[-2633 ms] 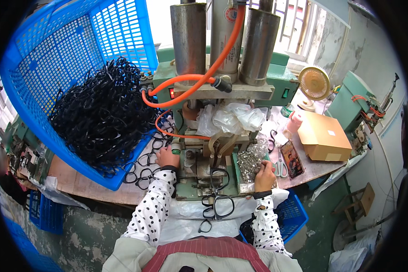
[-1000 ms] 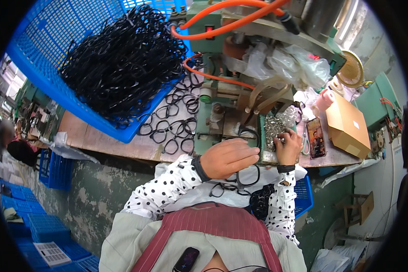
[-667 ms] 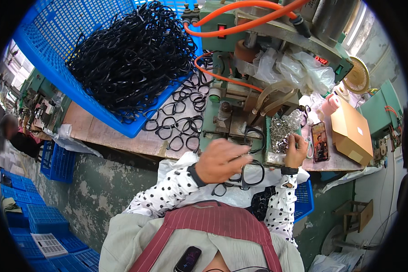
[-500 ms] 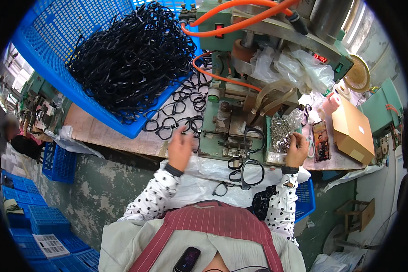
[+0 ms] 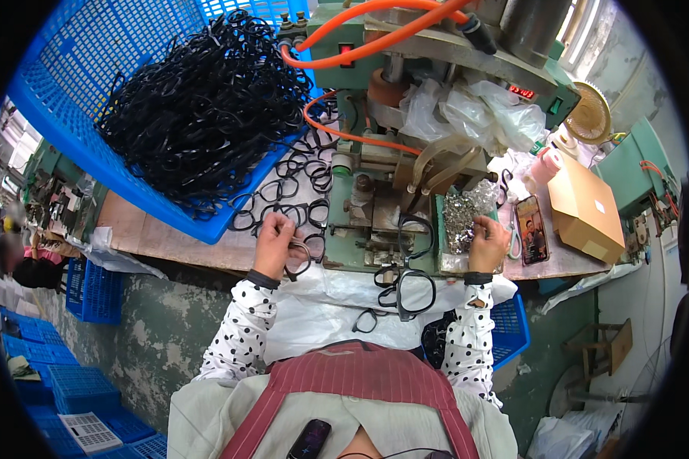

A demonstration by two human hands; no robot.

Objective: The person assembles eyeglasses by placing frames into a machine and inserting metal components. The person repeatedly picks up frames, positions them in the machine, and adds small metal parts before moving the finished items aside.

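My left hand [image 5: 273,246] is closed on a black eyeglass frame [image 5: 302,268] at the table's front edge. Several more black eyeglass frames [image 5: 287,188] lie spread on the table behind it. My right hand [image 5: 488,245] has its fingertips pinched together at the edge of a green tray [image 5: 442,256] of small shiny metal parts [image 5: 459,222]; whatever the fingers hold is too small to make out. Between my hands, a black frame [image 5: 416,315] hangs at the front of the green machine [image 5: 344,243], with one lens rim up against its fixture.
A large blue basket [image 5: 220,229] heaped with black frames [image 5: 207,115] stands at the back left. Orange hoses [image 5: 383,145] cross the machine. To the right lie scissors [image 5: 514,243], a phone [image 5: 533,229] and a cardboard box [image 5: 586,210]. White plastic sheeting [image 5: 314,317] covers my lap.
My left hand has come down slightly and closed on an eyeglass frame. My right hand remains at the metal parts, its fingers pinched. The whole view has shifted a little.
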